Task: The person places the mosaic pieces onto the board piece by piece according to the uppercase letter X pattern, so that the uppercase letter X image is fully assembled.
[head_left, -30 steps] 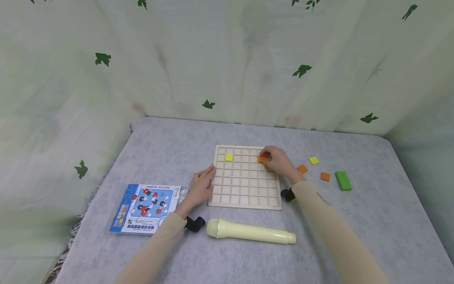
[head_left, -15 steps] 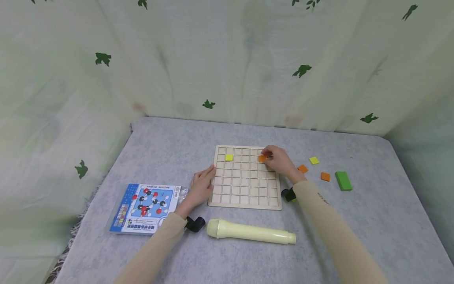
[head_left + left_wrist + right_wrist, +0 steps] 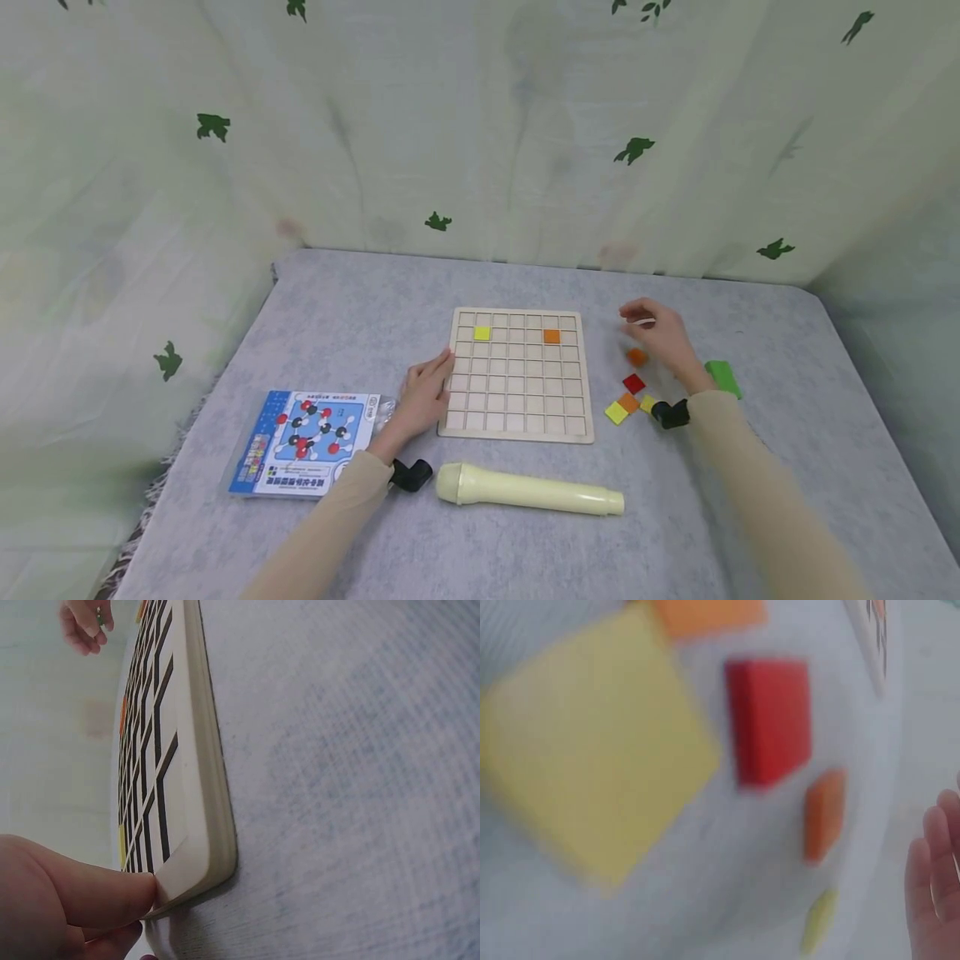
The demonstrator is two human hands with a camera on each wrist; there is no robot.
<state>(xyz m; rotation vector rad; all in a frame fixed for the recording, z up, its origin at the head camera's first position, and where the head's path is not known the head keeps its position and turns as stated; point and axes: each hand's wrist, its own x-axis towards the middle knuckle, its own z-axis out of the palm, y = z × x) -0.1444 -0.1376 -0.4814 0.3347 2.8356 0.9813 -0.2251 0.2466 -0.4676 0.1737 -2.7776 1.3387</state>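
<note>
A square wooden grid board (image 3: pixel 517 429) lies flat on the table. One yellow tile (image 3: pixel 482 333) and one orange tile (image 3: pixel 552 337) sit in cells of its second row from the far edge. My left hand (image 3: pixel 426 396) rests along the board's left edge; in the left wrist view the thumb (image 3: pixel 112 896) touches the frame near a corner. Right of the board, my right hand (image 3: pixel 663 337) hovers with loosely bent fingers and nothing visible in them. Beneath it lies an orange tile (image 3: pixel 637 357); in the right wrist view a yellow tile (image 3: pixel 819 922) lies beyond that.
Nearer on the right are a red tile (image 3: pixel 633 383), another orange tile (image 3: pixel 628 403) and two yellow tiles (image 3: pixel 617 412). A green block (image 3: pixel 723 379) stands beyond my right wrist. A cream microphone-shaped object (image 3: pixel 528 490) lies in front, a packaged molecule-model set (image 3: pixel 307 442) at left.
My right hand has let go of the orange tile, which stays in its cell, and has moved right over the loose tiles. The left hand has kept its place on the board's edge.
</note>
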